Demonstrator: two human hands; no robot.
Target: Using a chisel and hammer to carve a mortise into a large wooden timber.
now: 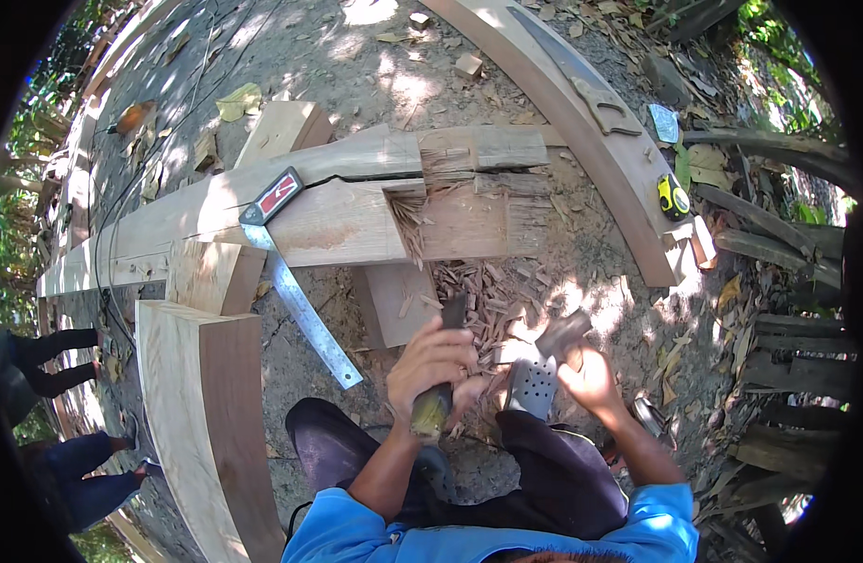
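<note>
My left hand (422, 375) grips an upright-held chisel (450, 314), its dark blade toward the timber and its yellowish handle end toward me. My right hand (586, 380) holds a dark hammer (567, 328) beside it, above my grey perforated shoe (530, 385). Ahead lies a cracked timber beam (328, 225) with a rough, splintered notch (460, 216) near its right end. A metal square with a red-and-black stock (274, 197) rests on the beam, its blade (310, 333) angled down toward me. Wood chips (478, 291) are scattered below the notch.
Upright-faced timber blocks (234, 385) stand at left. A long board (610, 159) at right carries a handsaw (600, 103) and yellow tape measure (673, 197). Split logs (788, 357) line the right edge. Two other people's legs (66, 366) show at far left, near cables (113, 253).
</note>
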